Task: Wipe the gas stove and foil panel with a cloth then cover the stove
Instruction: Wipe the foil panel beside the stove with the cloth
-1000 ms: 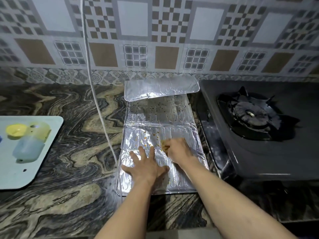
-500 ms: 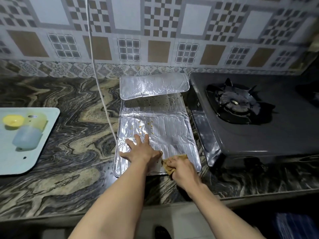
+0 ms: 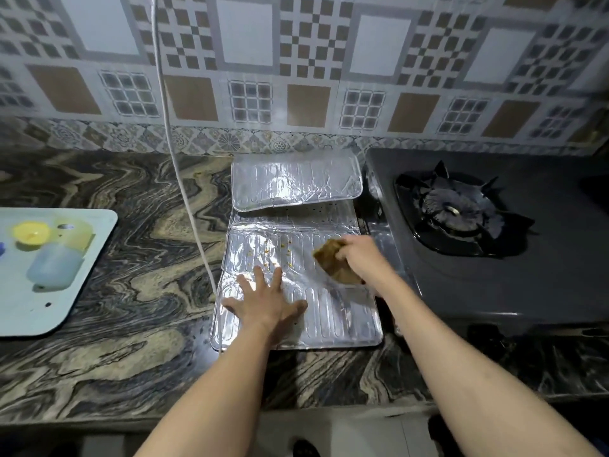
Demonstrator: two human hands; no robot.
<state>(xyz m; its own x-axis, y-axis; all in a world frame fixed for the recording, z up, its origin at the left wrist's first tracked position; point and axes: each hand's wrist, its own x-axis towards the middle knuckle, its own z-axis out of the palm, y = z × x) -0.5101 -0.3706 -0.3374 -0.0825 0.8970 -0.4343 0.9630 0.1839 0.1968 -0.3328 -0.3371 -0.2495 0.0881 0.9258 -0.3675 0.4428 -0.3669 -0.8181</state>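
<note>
- The foil panel (image 3: 329,311) lies flat on the marbled countertop (image 3: 131,291), just left of the gas stove (image 3: 494,258).
- The left hand (image 3: 267,303) presses its near part, fingers spread and straight.
- The right hand (image 3: 362,255) grips a brown cloth (image 3: 336,263) on the panel's right side, fingers curled round it.
- Yellow crumbs (image 3: 270,250) dot the middle section.

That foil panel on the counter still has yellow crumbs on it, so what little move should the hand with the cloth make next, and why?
Probably sweep the cloth leftward. The right hand holds it at the foil panel's right side, while the crumbs lie just left of it on the middle section. The left hand presses flat on the near section, steadying it.
</note>
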